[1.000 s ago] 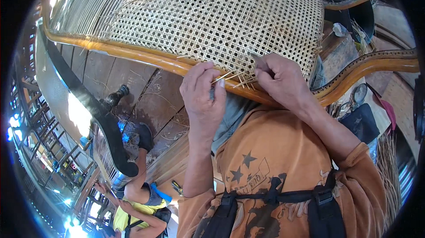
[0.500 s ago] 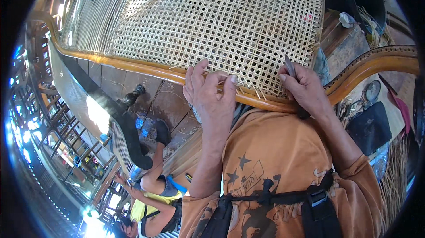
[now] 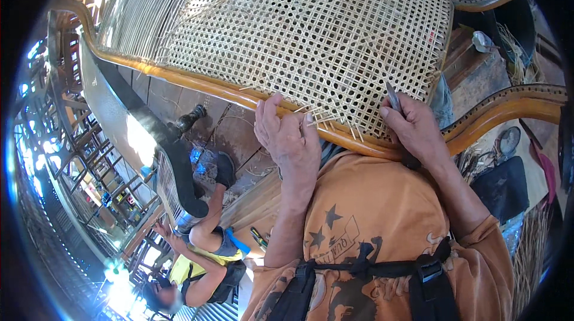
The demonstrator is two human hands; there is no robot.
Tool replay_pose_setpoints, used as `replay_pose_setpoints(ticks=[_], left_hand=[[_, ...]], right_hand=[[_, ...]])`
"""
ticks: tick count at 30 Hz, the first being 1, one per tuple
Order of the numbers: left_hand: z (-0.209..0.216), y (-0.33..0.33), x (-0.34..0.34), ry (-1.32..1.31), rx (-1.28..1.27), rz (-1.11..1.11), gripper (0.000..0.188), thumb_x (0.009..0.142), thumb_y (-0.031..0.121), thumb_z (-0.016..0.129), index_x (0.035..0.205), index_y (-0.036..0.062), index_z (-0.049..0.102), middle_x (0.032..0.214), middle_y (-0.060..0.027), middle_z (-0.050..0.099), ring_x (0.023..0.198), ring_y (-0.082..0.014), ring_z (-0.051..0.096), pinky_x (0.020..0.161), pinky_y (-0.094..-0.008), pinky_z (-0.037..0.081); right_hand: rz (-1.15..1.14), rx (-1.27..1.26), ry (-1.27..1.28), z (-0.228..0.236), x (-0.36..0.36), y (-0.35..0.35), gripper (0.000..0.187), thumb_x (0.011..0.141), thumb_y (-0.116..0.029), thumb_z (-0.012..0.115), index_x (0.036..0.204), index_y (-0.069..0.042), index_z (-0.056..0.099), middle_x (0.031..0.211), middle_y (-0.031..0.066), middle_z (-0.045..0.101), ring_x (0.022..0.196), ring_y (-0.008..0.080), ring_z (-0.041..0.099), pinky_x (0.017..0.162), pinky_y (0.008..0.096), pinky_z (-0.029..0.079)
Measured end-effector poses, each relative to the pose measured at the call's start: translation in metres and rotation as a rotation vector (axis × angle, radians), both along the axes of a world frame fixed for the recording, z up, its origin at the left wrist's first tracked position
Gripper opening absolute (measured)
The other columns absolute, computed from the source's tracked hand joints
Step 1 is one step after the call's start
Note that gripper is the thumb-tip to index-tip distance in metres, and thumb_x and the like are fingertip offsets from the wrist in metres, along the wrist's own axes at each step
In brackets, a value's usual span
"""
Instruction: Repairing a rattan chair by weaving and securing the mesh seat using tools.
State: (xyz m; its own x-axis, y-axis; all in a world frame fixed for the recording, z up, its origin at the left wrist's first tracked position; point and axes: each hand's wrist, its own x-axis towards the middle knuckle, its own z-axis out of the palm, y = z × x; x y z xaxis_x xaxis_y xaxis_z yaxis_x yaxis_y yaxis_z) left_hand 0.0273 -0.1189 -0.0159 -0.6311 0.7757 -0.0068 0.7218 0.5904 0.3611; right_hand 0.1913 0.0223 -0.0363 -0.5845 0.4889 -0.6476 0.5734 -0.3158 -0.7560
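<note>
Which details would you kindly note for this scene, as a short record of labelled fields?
Left hand: over the orange-brown frame; grip unclear
Right hand: holding a pointed tool
Cane panel: open lattice, with parallel strands toward its left
Loose strand ends: poking over the frame between the hands
Background: co-worker in a yellow top, lower left

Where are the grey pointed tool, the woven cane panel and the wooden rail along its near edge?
Grey pointed tool [image 3: 393, 97], head view: on its exposed blade.
Woven cane panel [image 3: 317, 40], head view: middle of the weave.
Wooden rail [image 3: 206, 86], head view: its glossy surface.
</note>
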Motion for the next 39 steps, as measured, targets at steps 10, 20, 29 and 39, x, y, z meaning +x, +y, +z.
replay_pose_setpoints(ticks=[10, 20, 29, 39], left_hand=[[0.004, -0.001, -0.007, -0.052, -0.023, 0.038, 0.009, 0.075, 0.006, 0.064, 0.080, 0.0041, 0.057, 0.124, -0.0143, 0.044, 0.126, -0.0396, 0.033, 0.104, -0.0485, 0.026], [0.016, 0.002, -0.012, -0.095, -0.103, 0.021, 0.011, 0.072, 0.002, 0.061, 0.081, 0.0025, 0.054, 0.121, -0.0174, 0.048, 0.122, -0.0405, 0.038, 0.103, -0.0484, 0.030], [0.060, -0.024, 0.010, -0.323, 0.143, 0.063, 0.030, 0.075, 0.003, 0.063, 0.103, 0.0021, 0.054, 0.114, -0.0143, 0.052, 0.108, -0.0288, 0.051, 0.093, -0.0374, 0.040], [0.050, 0.000, 0.054, -1.110, 0.208, -0.060, 0.031, 0.077, 0.009, 0.061, 0.105, 0.0001, 0.052, 0.095, -0.0139, 0.058, 0.084, -0.0224, 0.059, 0.073, -0.0315, 0.048]], right_hand=[[0.273, 0.099, -0.068, -0.003, -0.010, 0.007, 0.023, 0.086, -0.022, 0.057, 0.082, 0.000, 0.054, 0.060, 0.0110, 0.048, 0.057, 0.0153, 0.049, 0.056, 0.0335, 0.043], [0.080, -0.158, -0.068, 0.005, -0.013, 0.005, 0.016, 0.088, -0.018, 0.057, 0.091, -0.003, 0.058, 0.060, -0.0019, 0.051, 0.052, 0.0057, 0.047, 0.048, 0.0228, 0.040], [-0.064, -0.184, 0.168, 0.035, -0.005, 0.000, 0.025, 0.091, -0.025, 0.056, 0.085, -0.001, 0.059, 0.063, 0.0000, 0.052, 0.056, 0.0075, 0.048, 0.053, 0.0225, 0.041], [0.222, 0.321, 0.690, 0.058, -0.036, -0.025, 0.020, 0.086, -0.020, 0.059, 0.097, -0.005, 0.064, 0.111, 0.0126, 0.055, 0.107, 0.0284, 0.050, 0.095, 0.0379, 0.039]])
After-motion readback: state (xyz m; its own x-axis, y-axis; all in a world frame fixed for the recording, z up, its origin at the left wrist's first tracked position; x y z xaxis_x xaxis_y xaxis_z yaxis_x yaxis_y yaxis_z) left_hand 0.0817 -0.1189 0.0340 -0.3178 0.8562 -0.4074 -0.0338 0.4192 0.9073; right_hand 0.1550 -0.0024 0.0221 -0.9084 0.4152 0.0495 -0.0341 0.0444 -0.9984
